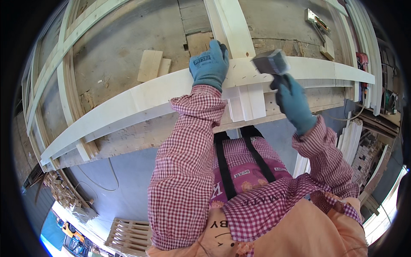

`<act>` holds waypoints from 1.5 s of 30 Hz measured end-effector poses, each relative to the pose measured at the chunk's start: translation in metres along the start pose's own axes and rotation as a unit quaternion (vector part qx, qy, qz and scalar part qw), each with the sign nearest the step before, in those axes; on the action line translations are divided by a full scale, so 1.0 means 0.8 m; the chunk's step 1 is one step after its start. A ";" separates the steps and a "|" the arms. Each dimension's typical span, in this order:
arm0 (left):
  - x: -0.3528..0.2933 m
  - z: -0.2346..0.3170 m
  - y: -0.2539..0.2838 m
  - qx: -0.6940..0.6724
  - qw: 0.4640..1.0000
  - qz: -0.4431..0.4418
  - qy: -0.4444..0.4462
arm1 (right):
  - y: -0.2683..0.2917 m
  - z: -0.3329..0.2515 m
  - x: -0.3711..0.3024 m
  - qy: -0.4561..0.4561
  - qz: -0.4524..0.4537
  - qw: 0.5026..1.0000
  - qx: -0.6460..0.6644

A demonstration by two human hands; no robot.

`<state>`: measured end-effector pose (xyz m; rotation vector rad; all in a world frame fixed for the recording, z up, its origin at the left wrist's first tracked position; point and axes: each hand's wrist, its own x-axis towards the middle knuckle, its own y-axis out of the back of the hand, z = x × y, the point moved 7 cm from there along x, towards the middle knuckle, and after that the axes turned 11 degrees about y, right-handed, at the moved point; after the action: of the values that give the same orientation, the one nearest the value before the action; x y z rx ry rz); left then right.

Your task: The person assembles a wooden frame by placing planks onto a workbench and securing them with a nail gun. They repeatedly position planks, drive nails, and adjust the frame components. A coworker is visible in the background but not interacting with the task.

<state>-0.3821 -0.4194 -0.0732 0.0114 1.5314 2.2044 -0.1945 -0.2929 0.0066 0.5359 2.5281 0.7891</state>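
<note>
My right hand (294, 100), in a blue-grey glove, is closed around the handle of a hammer (271, 63). Its broad, blocky head is blurred and hangs over a long pale wooden board (162, 88). My left hand (210, 63), gloved alike, rests closed at the far edge of this board, beside an upright wooden plank (234, 28) that meets it. What the left fingers pinch, if anything, is hidden. Several small dark nails or marks dot the board between my hands. Short plank ends (249, 103) stick out below it toward me.
Two wood offcuts (150, 66) lie on the worn worktable left of my left hand. A nail gun (317, 21) sits at the far right beside a wood block (328, 48). Slatted frames (64, 64) stand at the left. A pallet (127, 234) and stacked wood lie on the floor.
</note>
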 end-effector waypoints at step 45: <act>0.001 -0.001 -0.001 0.005 0.998 0.010 0.063 | -0.039 -0.005 0.036 0.052 -0.096 0.982 -0.156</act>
<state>-0.3829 -0.4197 -0.0744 -0.1116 1.6159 2.2506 -0.2277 -0.3046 -0.0181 0.1465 2.4332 1.1350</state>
